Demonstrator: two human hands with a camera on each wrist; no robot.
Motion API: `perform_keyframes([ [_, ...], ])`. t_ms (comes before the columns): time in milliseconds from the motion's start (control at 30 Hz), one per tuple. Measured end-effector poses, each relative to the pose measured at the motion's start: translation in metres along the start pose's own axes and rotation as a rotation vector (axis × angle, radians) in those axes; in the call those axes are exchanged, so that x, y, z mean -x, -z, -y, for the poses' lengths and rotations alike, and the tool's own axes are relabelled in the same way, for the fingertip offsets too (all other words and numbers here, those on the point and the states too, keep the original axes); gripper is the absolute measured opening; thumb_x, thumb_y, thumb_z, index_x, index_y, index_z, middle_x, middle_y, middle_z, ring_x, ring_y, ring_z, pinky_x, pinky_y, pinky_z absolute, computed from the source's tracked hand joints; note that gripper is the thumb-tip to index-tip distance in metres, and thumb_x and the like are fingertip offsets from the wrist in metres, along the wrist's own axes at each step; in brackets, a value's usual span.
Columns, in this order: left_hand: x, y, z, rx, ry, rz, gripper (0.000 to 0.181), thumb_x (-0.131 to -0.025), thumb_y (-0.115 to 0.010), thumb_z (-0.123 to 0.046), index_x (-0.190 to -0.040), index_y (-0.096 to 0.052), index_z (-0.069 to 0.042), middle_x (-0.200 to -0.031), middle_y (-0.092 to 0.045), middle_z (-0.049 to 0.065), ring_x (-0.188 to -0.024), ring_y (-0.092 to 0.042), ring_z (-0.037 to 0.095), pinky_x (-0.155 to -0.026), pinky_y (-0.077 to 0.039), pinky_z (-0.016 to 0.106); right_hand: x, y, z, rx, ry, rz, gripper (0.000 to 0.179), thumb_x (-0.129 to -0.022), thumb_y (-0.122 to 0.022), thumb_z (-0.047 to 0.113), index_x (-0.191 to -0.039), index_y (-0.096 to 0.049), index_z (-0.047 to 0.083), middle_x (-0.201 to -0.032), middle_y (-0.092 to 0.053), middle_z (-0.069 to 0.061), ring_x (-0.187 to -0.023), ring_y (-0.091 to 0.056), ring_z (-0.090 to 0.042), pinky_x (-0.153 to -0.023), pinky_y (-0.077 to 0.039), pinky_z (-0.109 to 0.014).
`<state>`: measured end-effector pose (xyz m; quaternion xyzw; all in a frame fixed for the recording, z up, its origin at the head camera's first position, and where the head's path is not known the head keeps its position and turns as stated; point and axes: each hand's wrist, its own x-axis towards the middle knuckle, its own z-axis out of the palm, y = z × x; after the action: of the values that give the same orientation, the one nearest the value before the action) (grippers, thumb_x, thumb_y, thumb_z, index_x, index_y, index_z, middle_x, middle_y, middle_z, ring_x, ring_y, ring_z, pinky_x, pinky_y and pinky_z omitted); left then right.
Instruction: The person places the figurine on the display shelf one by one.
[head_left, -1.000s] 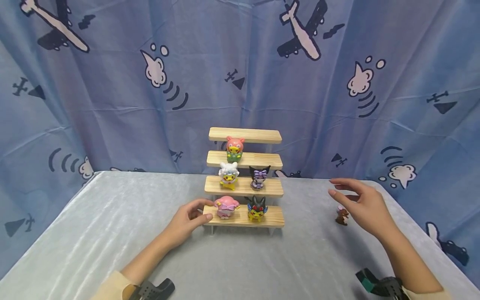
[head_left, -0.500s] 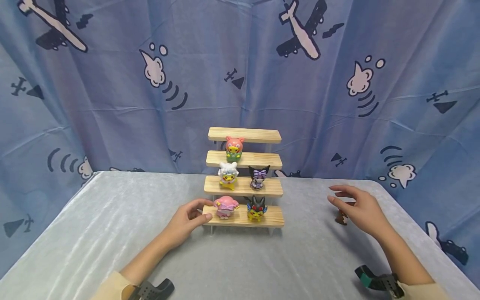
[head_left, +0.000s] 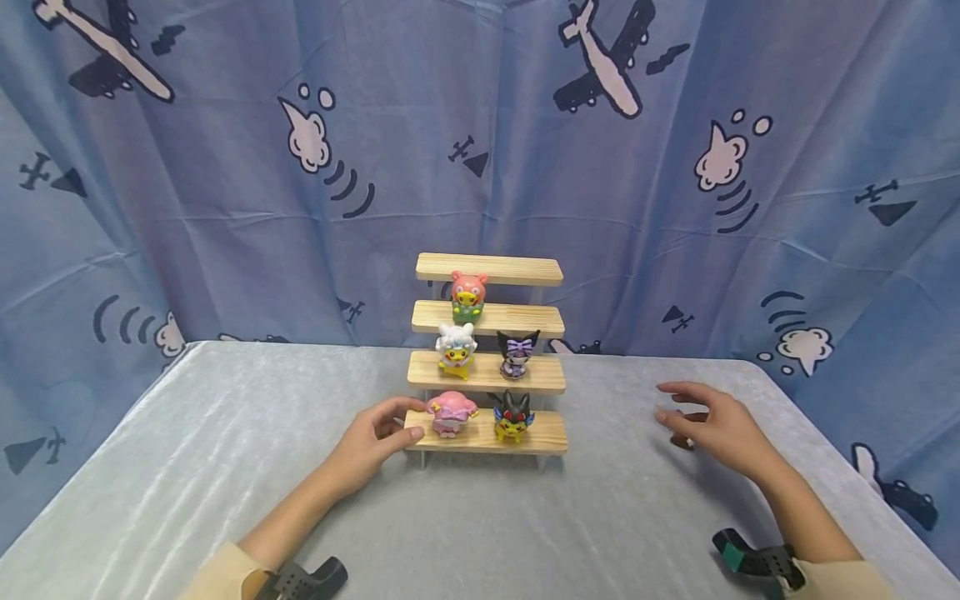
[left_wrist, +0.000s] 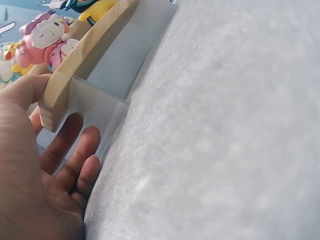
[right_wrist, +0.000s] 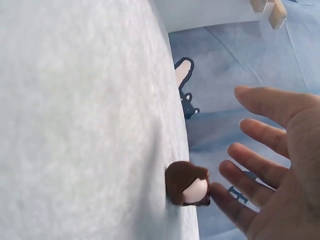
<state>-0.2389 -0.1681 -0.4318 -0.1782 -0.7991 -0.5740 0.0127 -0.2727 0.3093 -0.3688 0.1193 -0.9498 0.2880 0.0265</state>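
Observation:
My left hand [head_left: 372, 440] grips the left end of the lowest board of a four-step wooden display stand [head_left: 553, 429]. In the left wrist view the thumb lies at the board's end [left_wrist: 55, 97] and the other fingers [left_wrist: 75, 155] reach below it, by the clear support. My right hand [head_left: 723, 429] hovers over a small brown figurine [head_left: 681, 442] on the table at the right, partly hiding it. The right wrist view shows the figurine's brown and white body [right_wrist: 182, 184] beside spread, relaxed fingers that hold nothing.
On the lowest board stand a pink figurine [head_left: 452, 414] and a black-eared yellow one [head_left: 513, 417]. Above are a white-hatted figurine [head_left: 457, 350], a black-and-purple one [head_left: 517, 354] and a pink-and-green one [head_left: 468, 297]. A blue patterned curtain [head_left: 375, 275] hangs behind the grey-white table [head_left: 487, 533].
My right hand has come down toward the brown figurine and now covers more of it. The left hand stays on the stand.

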Motion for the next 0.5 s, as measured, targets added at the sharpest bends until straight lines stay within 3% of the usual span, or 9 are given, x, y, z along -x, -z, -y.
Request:
perform_keyframes([
  [267,0.001,0.001,0.001,0.002,-0.002,0.001,0.033,-0.097,-0.067,-0.019,-0.126,-0.064,-0.005,-0.108,-0.066,0.017,-0.072,-0.059,0.010,-0.067,-0.050,0.024,0.000,-0.001,-0.008,0.009,0.014,-0.003,0.056,-0.098,-0.067,0.037,-0.140,-0.057,0.003,-0.139,-0.056,-0.030,-0.122,-0.060,-0.047,-0.092,-0.055,-0.053],
  [500,0.000,0.000,0.000,0.003,-0.001,0.005,0.033,-0.097,-0.067,-0.019,-0.126,-0.064,-0.005,-0.107,-0.066,0.017,-0.073,-0.059,0.011,-0.067,-0.051,0.024,0.000,-0.004,-0.020,0.014,0.024,0.011,0.055,-0.094,-0.073,0.036,-0.137,-0.060,0.004,-0.134,-0.061,-0.027,-0.110,-0.068,-0.035,-0.080,-0.058,-0.026],
])
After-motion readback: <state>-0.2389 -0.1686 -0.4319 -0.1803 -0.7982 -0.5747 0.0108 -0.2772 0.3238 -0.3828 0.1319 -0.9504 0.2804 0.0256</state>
